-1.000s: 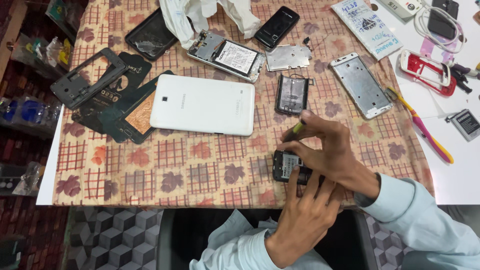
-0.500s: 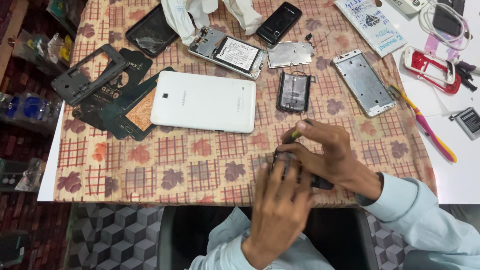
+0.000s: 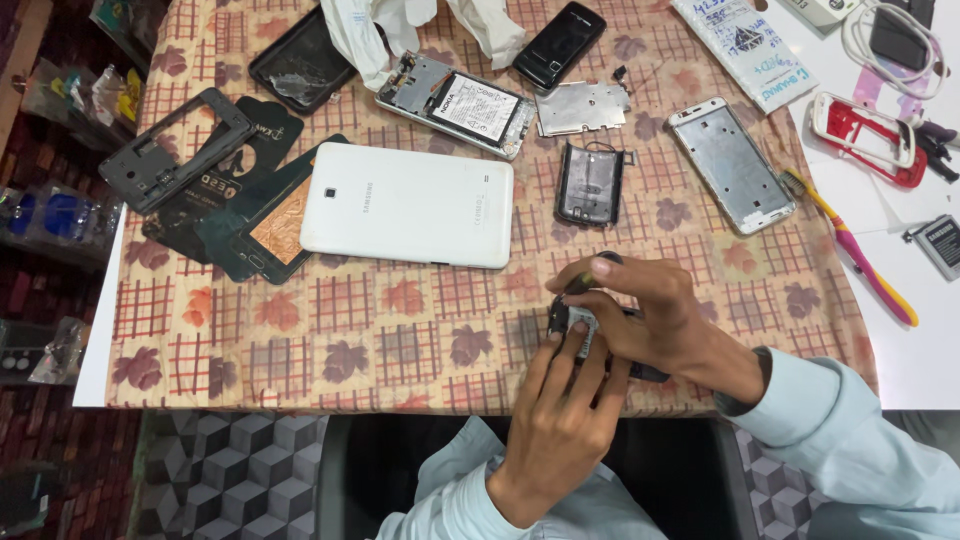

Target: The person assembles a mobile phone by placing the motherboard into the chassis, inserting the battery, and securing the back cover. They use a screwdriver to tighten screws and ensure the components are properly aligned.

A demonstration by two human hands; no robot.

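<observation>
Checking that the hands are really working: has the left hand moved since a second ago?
Yes. The left hand has come up from the table edge onto the small phone.

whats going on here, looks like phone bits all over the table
A person in a light blue shirt sits at a table covered with a patterned cloth, working on a small dark phone at its near edge. The left hand steadies the phone from below, while the right hand presses a small tool down onto it. Spread around are a white tablet lying face down, an opened phone with its battery showing, a metal phone frame, dark back covers and a toothbrush.
</observation>
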